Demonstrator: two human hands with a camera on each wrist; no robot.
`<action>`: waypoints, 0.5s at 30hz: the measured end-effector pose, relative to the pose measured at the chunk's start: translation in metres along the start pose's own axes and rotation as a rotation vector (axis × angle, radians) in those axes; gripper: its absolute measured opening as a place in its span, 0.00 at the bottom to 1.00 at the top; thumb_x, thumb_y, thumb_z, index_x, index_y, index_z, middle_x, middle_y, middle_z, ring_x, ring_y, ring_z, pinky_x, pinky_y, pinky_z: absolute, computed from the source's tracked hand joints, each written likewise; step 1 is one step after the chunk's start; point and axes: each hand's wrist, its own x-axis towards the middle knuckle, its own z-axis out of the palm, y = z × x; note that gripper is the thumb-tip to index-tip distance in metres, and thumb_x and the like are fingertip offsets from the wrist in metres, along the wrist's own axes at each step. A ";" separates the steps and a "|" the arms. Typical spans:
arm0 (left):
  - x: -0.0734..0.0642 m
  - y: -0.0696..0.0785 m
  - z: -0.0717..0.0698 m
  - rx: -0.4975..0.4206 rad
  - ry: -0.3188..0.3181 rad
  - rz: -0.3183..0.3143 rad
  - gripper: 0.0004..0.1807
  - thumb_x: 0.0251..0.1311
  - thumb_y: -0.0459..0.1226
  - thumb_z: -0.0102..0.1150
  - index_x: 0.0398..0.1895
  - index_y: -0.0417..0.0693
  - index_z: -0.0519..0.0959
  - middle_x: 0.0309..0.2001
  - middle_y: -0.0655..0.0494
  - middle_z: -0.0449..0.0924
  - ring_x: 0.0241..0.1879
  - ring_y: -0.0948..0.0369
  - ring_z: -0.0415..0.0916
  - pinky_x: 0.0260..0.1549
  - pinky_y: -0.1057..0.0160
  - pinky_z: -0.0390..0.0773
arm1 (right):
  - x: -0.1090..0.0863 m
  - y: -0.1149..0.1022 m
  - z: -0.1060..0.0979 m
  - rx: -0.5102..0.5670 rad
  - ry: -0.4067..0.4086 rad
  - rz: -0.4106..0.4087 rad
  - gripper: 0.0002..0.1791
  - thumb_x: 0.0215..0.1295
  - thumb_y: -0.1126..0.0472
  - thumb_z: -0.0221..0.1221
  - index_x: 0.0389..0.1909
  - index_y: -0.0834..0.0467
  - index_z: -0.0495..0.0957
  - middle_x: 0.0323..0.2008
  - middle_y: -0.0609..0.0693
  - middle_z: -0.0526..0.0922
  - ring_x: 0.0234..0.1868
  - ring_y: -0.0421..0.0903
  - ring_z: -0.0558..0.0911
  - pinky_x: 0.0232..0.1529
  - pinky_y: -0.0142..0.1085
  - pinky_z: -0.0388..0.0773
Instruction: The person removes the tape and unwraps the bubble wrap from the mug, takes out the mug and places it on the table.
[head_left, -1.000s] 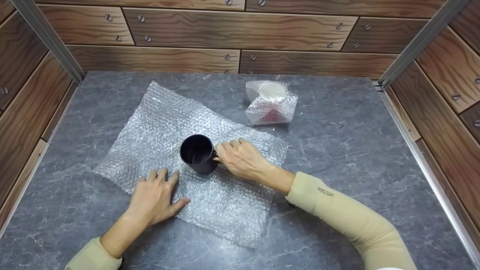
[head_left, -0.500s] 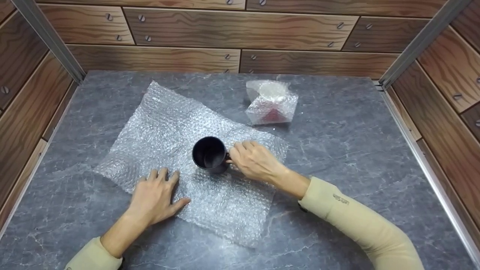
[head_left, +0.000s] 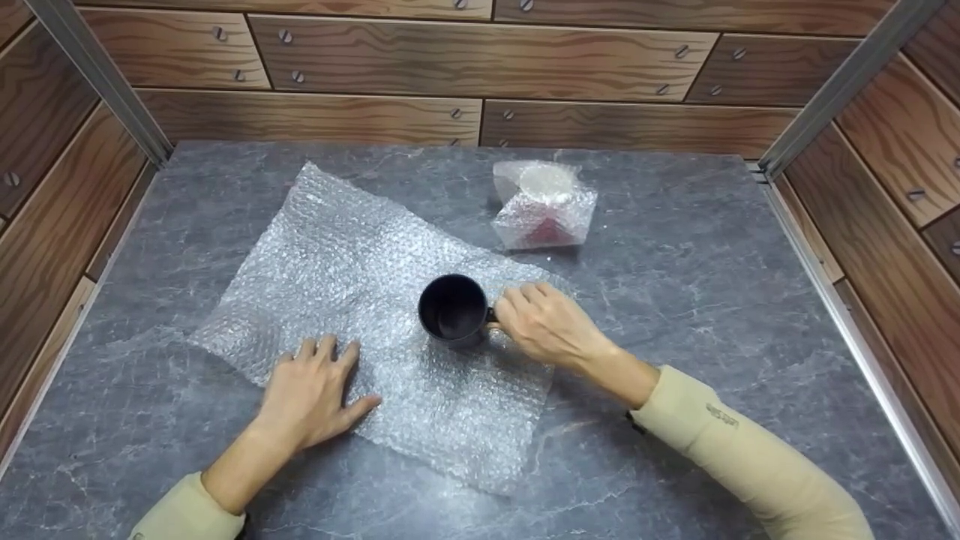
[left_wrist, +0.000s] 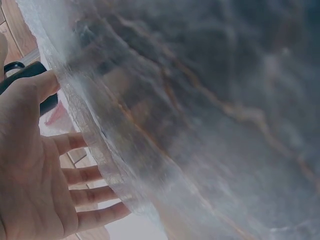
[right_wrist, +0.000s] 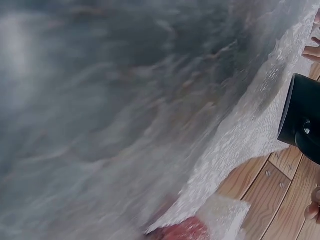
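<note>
A dark mug [head_left: 453,309] stands upright on a sheet of bubble wrap [head_left: 330,255] spread over the grey marble table [head_left: 675,247]. My right hand [head_left: 546,324] grips the mug's handle from the right side. In the right wrist view the mug [right_wrist: 303,124] shows at the right edge above the bubble wrap [right_wrist: 250,135]. My left hand [head_left: 313,390] lies flat with spread fingers on the sheet's near left part, pressing it down. The left wrist view shows the left hand [left_wrist: 45,170] with its fingers straight on the bubble wrap [left_wrist: 110,150].
A bundle wrapped in bubble wrap [head_left: 543,204], with red showing through, sits at the back of the table beyond the mug. Wood-grain walls [head_left: 480,67] with metal corner posts close in the table on three sides.
My right hand has slid the mug to the right across the bubble wrap. The left hand has stayed where it was.
</note>
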 end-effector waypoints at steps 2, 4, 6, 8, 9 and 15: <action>0.000 0.000 -0.001 -0.003 -0.001 0.000 0.45 0.59 0.72 0.60 0.66 0.47 0.79 0.55 0.37 0.82 0.51 0.40 0.82 0.31 0.46 0.88 | -0.005 0.003 -0.001 -0.005 0.013 0.008 0.28 0.88 0.49 0.30 0.28 0.54 0.68 0.22 0.45 0.71 0.22 0.41 0.73 0.27 0.33 0.79; -0.001 0.000 -0.001 -0.007 -0.006 -0.001 0.45 0.59 0.71 0.60 0.66 0.46 0.79 0.54 0.37 0.81 0.51 0.40 0.82 0.31 0.46 0.88 | -0.010 0.006 -0.002 -0.007 0.024 0.019 0.29 0.88 0.49 0.28 0.27 0.55 0.68 0.22 0.46 0.71 0.22 0.42 0.74 0.27 0.34 0.79; -0.001 0.000 -0.002 -0.009 -0.013 -0.003 0.45 0.59 0.71 0.61 0.66 0.47 0.78 0.54 0.37 0.81 0.52 0.40 0.82 0.31 0.46 0.88 | -0.016 0.009 -0.003 -0.013 0.035 0.030 0.29 0.88 0.50 0.28 0.27 0.55 0.68 0.22 0.47 0.72 0.23 0.44 0.75 0.27 0.35 0.79; -0.001 -0.001 -0.003 -0.006 -0.023 -0.005 0.46 0.59 0.71 0.61 0.67 0.47 0.78 0.55 0.38 0.81 0.52 0.40 0.82 0.32 0.46 0.88 | -0.021 0.011 -0.004 -0.021 0.043 0.044 0.29 0.88 0.52 0.29 0.26 0.55 0.68 0.22 0.47 0.71 0.22 0.44 0.74 0.26 0.35 0.77; -0.001 -0.001 -0.003 -0.007 -0.028 -0.008 0.46 0.59 0.71 0.61 0.67 0.47 0.78 0.55 0.37 0.81 0.52 0.40 0.82 0.32 0.46 0.88 | -0.023 0.013 -0.005 -0.029 0.044 0.049 0.28 0.88 0.53 0.29 0.26 0.55 0.67 0.22 0.47 0.70 0.22 0.44 0.73 0.25 0.35 0.75; -0.001 0.000 -0.001 -0.015 -0.055 -0.023 0.46 0.59 0.70 0.61 0.68 0.47 0.77 0.58 0.37 0.81 0.54 0.40 0.81 0.33 0.45 0.89 | -0.043 0.020 -0.006 -0.056 0.034 0.081 0.26 0.87 0.56 0.28 0.26 0.54 0.65 0.21 0.46 0.65 0.20 0.42 0.64 0.22 0.34 0.65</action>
